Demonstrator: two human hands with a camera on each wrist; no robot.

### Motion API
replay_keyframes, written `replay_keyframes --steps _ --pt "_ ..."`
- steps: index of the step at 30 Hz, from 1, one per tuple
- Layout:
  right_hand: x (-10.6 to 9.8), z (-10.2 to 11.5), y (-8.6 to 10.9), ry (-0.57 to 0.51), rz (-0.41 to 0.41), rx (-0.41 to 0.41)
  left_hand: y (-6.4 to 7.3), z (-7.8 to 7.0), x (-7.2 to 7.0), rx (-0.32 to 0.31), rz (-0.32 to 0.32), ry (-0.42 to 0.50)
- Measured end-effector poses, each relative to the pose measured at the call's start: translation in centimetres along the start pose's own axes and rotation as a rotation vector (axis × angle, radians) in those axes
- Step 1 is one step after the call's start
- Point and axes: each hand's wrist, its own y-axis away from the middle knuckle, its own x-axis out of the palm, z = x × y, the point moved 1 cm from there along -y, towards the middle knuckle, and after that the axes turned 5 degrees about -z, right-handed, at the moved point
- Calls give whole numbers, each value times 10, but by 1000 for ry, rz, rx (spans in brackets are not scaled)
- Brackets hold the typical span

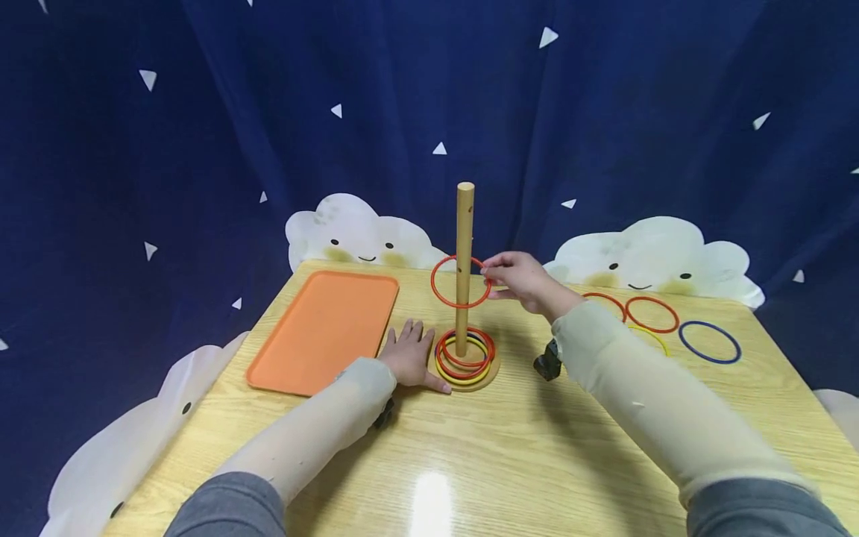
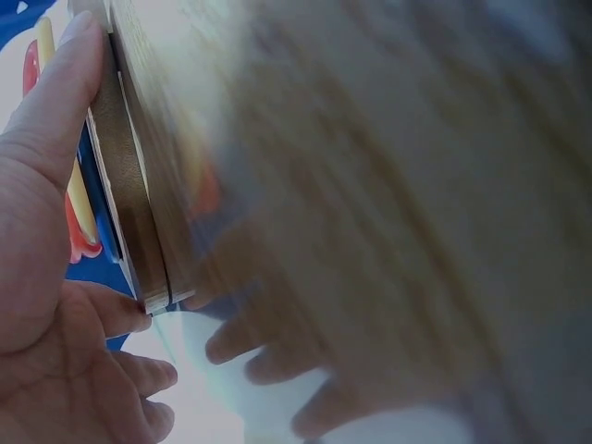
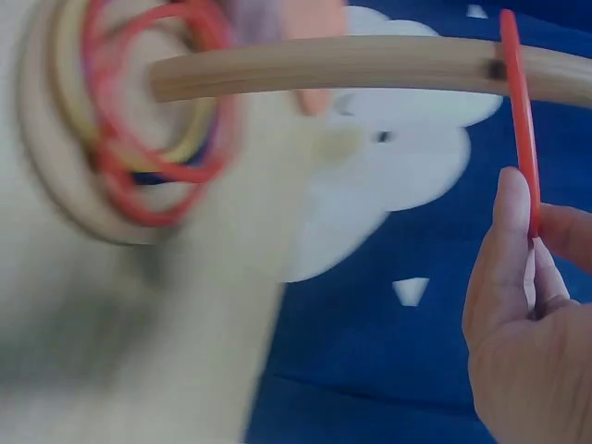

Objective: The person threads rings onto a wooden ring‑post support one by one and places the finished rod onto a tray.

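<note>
On my far left lies an orange tray [image 1: 322, 332], its long side running away from me. Next is the left hand [image 1: 406, 358], fingers straight and spread on the table [image 1: 429, 429], thumb along the near edge of the round base [image 1: 495, 371]. The post [image 1: 464, 253] rises from the base, its long axis upright. Stacked rings [image 1: 467, 365], red, yellow and blue, circle its foot. Partway up, one red ring [image 1: 432, 282] is around the post, well above the stack, lying roughly crosswise to it. The right hand [image 1: 520, 280] pinches that ring at its right side, between thumb and fingers. Farther right, flat on the table, I have two loose red rings [image 1: 649, 298], a yellow ring [image 1: 654, 334] and a blue ring [image 1: 711, 362].

My left wrist feed adds the base's edge side-on and the fingers mirrored in the glossy tabletop. My right wrist feed gives me the pinched ring edge-on, but cuts off the post's top; only the head view shows that end and the loose rings.
</note>
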Motion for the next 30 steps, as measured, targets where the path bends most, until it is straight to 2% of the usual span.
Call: replay_keyframes --steps 6,13,22,30 --pt "9 -43 1 18 42 42 -4 1 0 4 1 -10" --pt "16 -74 10 48 72 94 -6 1 2 -14 24 7" --pt "14 -98 15 64 81 104 -4 -1 0 -8 13 -26" --pt "7 -108 18 67 81 110 -3 -2 1 -9 19 -9"
